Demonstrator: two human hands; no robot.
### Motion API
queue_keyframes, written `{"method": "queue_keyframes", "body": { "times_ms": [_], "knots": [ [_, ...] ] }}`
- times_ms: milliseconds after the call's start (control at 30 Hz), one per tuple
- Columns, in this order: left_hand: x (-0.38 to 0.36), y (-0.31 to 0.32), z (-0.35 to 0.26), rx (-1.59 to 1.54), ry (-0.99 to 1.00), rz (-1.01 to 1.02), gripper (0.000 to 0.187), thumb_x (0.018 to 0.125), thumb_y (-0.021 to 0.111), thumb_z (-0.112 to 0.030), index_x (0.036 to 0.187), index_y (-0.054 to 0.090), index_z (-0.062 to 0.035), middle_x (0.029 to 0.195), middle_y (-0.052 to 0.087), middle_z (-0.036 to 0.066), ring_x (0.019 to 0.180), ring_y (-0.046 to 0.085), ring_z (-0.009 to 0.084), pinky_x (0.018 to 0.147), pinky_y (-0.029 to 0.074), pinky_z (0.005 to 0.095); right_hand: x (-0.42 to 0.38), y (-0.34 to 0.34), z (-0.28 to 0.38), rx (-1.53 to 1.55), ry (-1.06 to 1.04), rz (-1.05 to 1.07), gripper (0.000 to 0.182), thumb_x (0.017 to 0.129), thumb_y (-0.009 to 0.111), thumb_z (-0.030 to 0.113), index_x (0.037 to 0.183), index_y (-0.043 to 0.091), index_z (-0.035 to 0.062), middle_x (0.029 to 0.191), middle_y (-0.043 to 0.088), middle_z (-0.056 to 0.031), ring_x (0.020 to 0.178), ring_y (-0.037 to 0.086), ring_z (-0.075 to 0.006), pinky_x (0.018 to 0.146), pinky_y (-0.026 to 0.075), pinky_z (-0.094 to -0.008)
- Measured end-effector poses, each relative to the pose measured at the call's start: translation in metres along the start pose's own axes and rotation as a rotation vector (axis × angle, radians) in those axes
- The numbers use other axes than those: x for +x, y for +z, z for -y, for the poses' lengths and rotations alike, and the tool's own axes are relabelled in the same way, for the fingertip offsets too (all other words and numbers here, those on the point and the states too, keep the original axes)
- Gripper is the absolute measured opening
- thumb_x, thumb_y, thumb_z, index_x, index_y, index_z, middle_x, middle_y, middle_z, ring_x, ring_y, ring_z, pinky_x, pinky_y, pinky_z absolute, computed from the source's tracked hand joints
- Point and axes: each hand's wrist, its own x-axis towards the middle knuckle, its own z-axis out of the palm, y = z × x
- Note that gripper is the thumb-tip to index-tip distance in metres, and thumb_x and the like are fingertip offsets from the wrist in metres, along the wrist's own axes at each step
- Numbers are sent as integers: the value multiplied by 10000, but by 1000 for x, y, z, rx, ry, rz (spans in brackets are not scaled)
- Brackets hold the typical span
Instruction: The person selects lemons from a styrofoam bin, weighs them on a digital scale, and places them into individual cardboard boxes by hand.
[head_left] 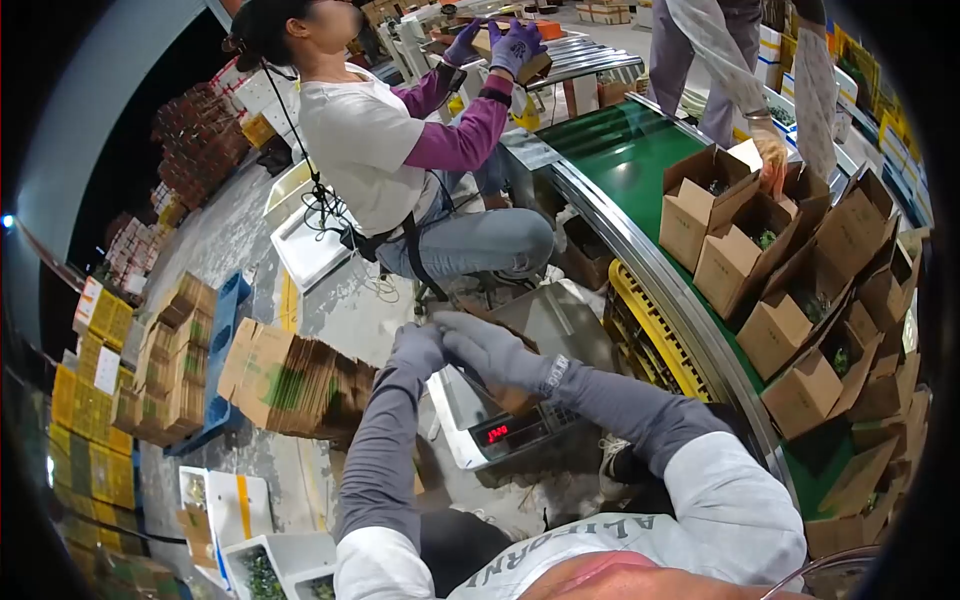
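We are holding our two grey-gloved hands close together above a scale (455, 438). Our left hand (416, 349) is bending its fingers beside our right hand (492, 352), which is reaching over a brown cardboard box (516, 400). We are not able to tell whether either hand is gripping it. The box is showing only partly, near the red display (497, 434). Flat cartons (295, 382) are standing beside our left forearm.

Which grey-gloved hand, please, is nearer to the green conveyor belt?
Right: the right hand is to the left of the green conveyor belt; the left hand is farther left, beyond the right one.
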Motion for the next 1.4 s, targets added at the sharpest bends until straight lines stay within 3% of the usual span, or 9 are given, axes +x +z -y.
{"method": "queue_keyframes", "body": {
  "times_ms": [133, 433, 533, 600, 733, 933, 1067, 1200, 1400],
  "knots": [
    [37, 47, 7, -75, -63, -203, 428, 827, 522, -286, 1221, 541, -120, 1245, 528, 106, 1115, 476, 356, 954, 398, 427, 18, 8, 0, 173, 641, -98, 552, 969, 328, 454, 1342, 423, 59, 1327, 472, -181, 1266, 407, -284, 1048, 296, -321],
    [72, 99, -5, -421, -212, -429, 543, 889, 403, -433, 1313, 449, -97, 1338, 451, 167, 1267, 395, 308, 1006, 344, 398, 20, 6, 2, -1010, -87, -290, 344, 782, 540, 257, 1070, 528, 68, 1157, 543, -166, 1132, 486, -296, 894, 387, -426],
    [129, 123, 44, -1181, -68, -333, 790, 879, 318, -665, 1307, 432, -11, 1227, 529, 178, 1174, 469, 282, 999, 353, 375, 22, 1, 1, -724, 675, 84, 486, 752, 576, 283, 1116, 487, -25, 1134, 522, -256, 1105, 494, -339, 845, 417, -473],
    [149, 143, 52, -1763, -131, -35, 893, 861, 328, -695, 1373, 331, 36, 1392, 379, 229, 1289, 365, 320, 1049, 280, 330, 32, 20, 26, -925, 693, 362, 569, 752, 579, 344, 1162, 465, -35, 1141, 514, -262, 1135, 478, -376, 837, 401, -542],
    [99, 130, 48, -1456, 34, -462, 902, 871, 430, -626, 1423, 187, 45, 1429, 323, 210, 1325, 303, 272, 1054, 258, 308, 22, 74, -38, -1439, 577, 178, 737, 765, 554, 449, 1294, 409, -44, 1296, 427, -286, 1211, 357, -527, 905, 278, -704],
    [-19, 117, 93, -1052, -152, -331, 815, 877, 554, -434, 1430, 173, 28, 1467, 220, 233, 1367, 223, 306, 1093, 213, 331, 35, 51, -8, -1181, 664, 255, 876, 747, 591, 507, 1385, 289, -10, 1402, 305, -274, 1263, 283, -515, 953, 196, -725],
    [-146, 150, 146, -1539, -70, -733, 631, 909, 563, -213, 1411, 253, 10, 1395, 336, 179, 1283, 345, 241, 1036, 327, 309, 19, 51, -41, -1320, 463, 154, 954, 735, 548, 637, 1437, 208, 88, 1436, 225, -250, 1264, 254, -522, 969, 171, -711],
    [-334, 227, 196, -1082, -768, -1209, 561, 883, 593, -275, 1314, 419, 39, 1299, 480, 170, 1186, 466, 258, 1004, 353, 316, 17, 32, -10, -1101, 439, 294, 1033, 631, 668, 591, 1425, 218, 107, 1390, 342, -209, 1218, 413, -411, 982, 357, -534],
    [-502, 357, 230, -640, -1460, -869, 714, 767, 662, -430, 1294, 459, 8, 1300, 475, 242, 1242, 425, 358, 1054, 309, 370, 27, 29, -30, -1150, 438, 347, 1058, 634, 701, 548, 1441, 168, 118, 1371, 354, -258, 1209, 423, -443, 976, 383, -484]
  ]
}}
